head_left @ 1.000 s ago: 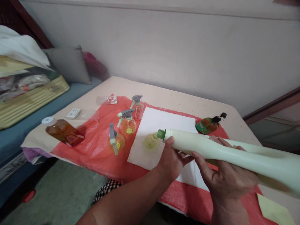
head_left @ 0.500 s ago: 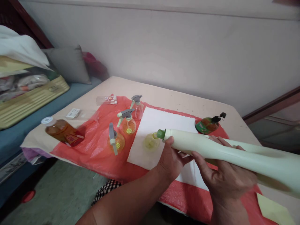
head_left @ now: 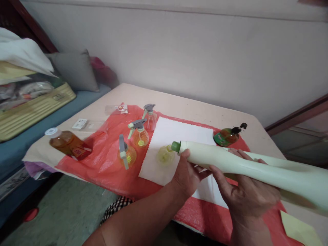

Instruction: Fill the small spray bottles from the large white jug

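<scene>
A large pale green plastic jug (head_left: 215,157) with a dark green spout lies tipped nearly level across the right side of the view. My left hand (head_left: 188,176) grips it near the neck, thumb on top. Farther back, my right hand (head_left: 252,194) is wrapped around its body and handle, the fingertips showing over the top. The jug's mouth meets the view right beside the neck of an open clear bottle (head_left: 165,155) that holds yellowish liquid; whether they touch I cannot tell. This bottle stands on a white sheet (head_left: 183,128).
Left of the sheet, three trigger spray bottles (head_left: 140,136) stand on red plastic sheeting (head_left: 107,171). A white-capped bottle of amber liquid (head_left: 69,143) is at the left. A pump bottle with a green label (head_left: 227,136) stands at the right. Yellow paper (head_left: 298,229) lies at the lower right.
</scene>
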{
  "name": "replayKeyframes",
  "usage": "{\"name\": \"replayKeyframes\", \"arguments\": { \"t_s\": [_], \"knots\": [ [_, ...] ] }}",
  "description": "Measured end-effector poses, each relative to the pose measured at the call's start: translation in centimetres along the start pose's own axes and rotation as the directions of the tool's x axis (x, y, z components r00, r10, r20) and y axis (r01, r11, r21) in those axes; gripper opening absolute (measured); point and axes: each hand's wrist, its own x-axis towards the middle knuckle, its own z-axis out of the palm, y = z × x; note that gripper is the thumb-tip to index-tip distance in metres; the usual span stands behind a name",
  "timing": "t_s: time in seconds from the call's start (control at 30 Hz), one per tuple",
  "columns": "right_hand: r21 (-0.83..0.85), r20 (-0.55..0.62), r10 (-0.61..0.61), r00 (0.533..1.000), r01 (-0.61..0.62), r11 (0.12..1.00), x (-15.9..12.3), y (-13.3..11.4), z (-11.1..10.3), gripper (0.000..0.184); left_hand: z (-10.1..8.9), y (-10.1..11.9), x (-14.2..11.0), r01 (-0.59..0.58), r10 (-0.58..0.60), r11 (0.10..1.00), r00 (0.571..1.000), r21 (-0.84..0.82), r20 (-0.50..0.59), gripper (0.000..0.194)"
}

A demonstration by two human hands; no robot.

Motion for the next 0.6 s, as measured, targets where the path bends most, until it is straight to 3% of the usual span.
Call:
{"name": "replayKeyframes", "arguments": {
  "t_s": [0.6],
  "knots": [
    [0.003, 0.001, 0.017, 1.000, -0.017, 1.000, 0.15, -0.09, -0.05, 0.064, 0.00, 0.04, 0.03, 0.000, 0.000, 1.000, 1.000, -0.005, 0.018, 0.057]
  ]
}}
